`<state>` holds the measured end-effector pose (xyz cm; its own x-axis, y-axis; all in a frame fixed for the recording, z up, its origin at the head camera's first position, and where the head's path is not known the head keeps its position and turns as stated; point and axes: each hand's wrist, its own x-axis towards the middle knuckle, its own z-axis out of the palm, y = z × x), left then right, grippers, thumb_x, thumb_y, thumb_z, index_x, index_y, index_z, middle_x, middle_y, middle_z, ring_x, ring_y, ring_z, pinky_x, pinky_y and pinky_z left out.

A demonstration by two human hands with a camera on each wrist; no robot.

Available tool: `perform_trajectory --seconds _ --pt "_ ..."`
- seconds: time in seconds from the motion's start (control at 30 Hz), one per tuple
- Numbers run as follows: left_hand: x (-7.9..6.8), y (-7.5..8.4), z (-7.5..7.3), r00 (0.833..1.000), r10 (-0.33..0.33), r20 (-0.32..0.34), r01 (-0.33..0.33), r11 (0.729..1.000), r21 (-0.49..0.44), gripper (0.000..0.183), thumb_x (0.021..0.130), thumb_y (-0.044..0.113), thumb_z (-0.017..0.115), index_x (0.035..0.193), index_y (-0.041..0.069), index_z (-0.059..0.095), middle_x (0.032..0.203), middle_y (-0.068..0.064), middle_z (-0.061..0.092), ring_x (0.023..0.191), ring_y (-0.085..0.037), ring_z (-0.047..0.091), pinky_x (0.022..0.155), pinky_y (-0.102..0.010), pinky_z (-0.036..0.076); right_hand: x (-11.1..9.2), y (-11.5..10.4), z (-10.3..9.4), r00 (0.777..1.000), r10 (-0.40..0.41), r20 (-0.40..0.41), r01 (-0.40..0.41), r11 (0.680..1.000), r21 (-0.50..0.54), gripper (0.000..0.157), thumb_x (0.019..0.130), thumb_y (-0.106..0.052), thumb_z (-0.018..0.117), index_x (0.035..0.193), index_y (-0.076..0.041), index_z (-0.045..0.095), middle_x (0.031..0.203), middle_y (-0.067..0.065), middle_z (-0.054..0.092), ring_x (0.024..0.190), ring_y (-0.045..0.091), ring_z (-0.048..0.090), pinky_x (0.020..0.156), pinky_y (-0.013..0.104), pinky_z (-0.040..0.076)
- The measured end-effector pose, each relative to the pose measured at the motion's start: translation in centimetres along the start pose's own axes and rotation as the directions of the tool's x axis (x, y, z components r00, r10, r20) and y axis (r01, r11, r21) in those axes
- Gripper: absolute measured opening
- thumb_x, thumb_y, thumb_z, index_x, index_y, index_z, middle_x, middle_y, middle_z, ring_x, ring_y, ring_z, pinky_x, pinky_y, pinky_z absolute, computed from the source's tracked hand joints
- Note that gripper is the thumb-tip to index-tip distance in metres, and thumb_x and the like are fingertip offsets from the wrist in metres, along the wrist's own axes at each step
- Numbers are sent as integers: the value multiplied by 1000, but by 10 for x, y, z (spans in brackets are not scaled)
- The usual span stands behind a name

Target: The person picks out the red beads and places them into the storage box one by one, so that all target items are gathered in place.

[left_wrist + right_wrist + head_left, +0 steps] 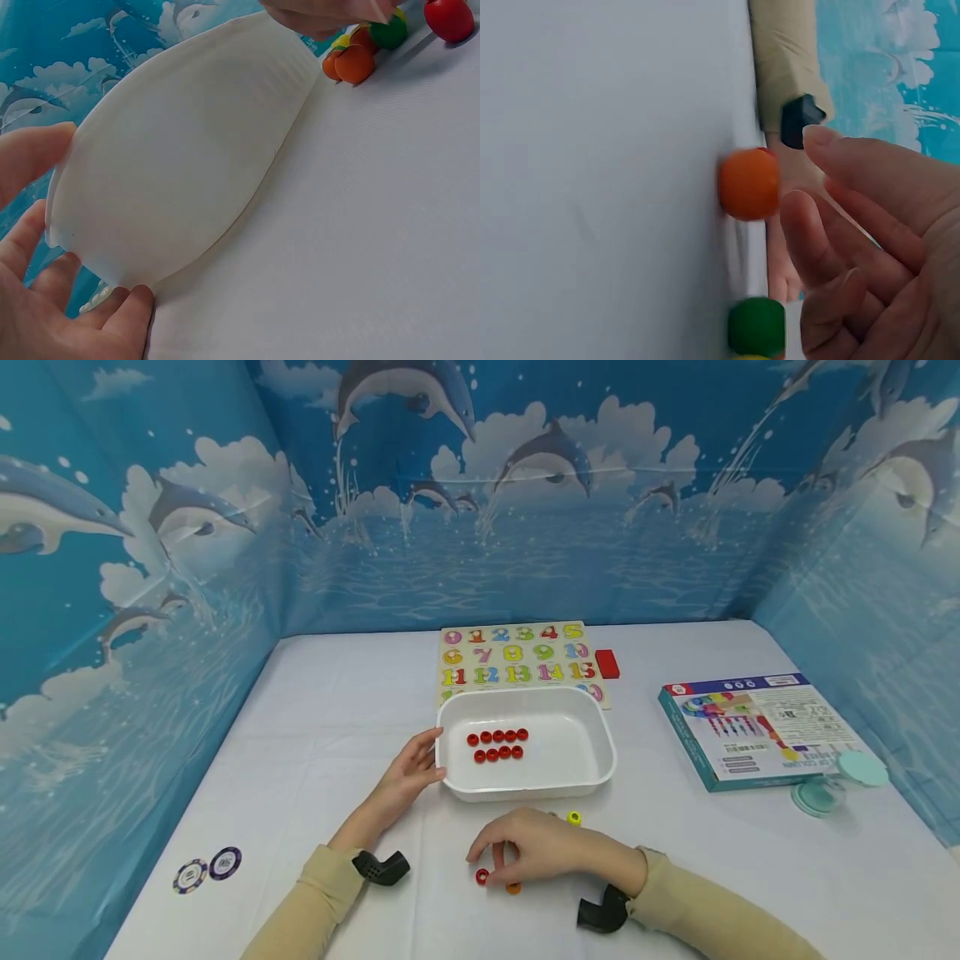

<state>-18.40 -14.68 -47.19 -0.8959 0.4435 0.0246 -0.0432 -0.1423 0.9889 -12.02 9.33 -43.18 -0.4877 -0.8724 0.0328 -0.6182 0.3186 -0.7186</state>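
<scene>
A white tray point(600, 760) stands mid-table, holding two rows of red beads point(498, 737) toward its left. My left hand point(405, 777) touches the tray's left end; in the left wrist view, the thumb and spread fingers point(56, 281) rest against its rim and outer wall. In front of the tray, my right hand point(536, 843) hovers low with bent fingers. Just by its fingertips lie a loose red bead point(482, 877) and an orange bead point(513, 888). The right wrist view shows a gap between thumb and fingers, nothing held, with a green bead point(757, 326) nearby.
A yellow bead point(573, 818) lies behind the right hand. Beyond the tray are a number board point(513, 653) and a red block point(607, 664). A boxed toy point(772, 727) and a lidded jar point(821, 795) sit right; two round chips point(225, 863) lie left.
</scene>
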Motion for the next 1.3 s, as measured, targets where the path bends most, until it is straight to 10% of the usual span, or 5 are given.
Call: perform_trajectory --seconds 0.47,0.97,1.3 --pt "2 0 0 1000 -10 6 10 1000 13 64 83 8 61 137 16 29 144 3 22 131 -16 19 105 -37 21 1 4 14 999 -45 6 45 996 -72 17 80 -24 68 96 -24 66 74 -22 56 63 -11 48 56 9 40" --pt "-5 22 9 999 -26 22 25 998 56 63 86 2 54 139 9 22 147 -4 16 132 -19 16 105 -34 22 -11 14 -101 960 98 -264 -102 995 -3 24 77 -28 70 99 -19 67 92 -10 64 81 7 59 63 27 51" --pt "-5 17 7 999 -33 19 32 998 54 62 87 0 53 139 10 22 146 -3 16 132 -20 15 104 -33 22 0 78 -112 936 233 -263 -223 972 70 28 74 -13 73 100 -8 63 95 4 63 81 14 61 68 27 51"
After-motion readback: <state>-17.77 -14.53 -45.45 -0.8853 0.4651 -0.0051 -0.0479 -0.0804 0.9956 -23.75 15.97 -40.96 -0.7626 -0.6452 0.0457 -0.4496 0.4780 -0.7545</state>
